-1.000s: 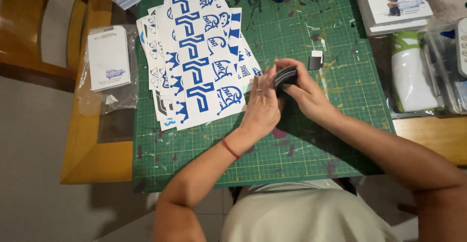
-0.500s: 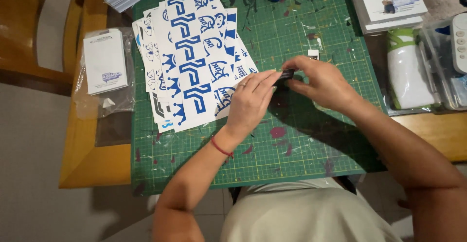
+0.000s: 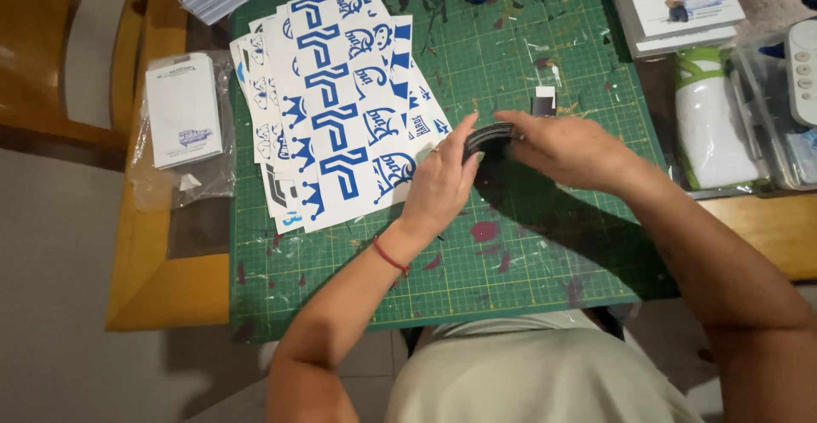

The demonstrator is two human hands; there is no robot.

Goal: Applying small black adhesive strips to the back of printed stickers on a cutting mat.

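Both forearms reach in from below and meet over the green cutting mat (image 3: 528, 244). The left hand (image 3: 442, 180), a red cord at its wrist, stands on edge with its fingers curled onto the left end of a black curved strip (image 3: 489, 139). The right hand (image 3: 566, 149) lies palm down, fingertips pinching the strip's other end. The strip is held just above the mat, beside the fanned blue-printed sticker sheets (image 3: 336, 104).

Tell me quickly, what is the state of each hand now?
Left hand: closed on the black curved strip.
Right hand: closed on the same strip, from its other end.
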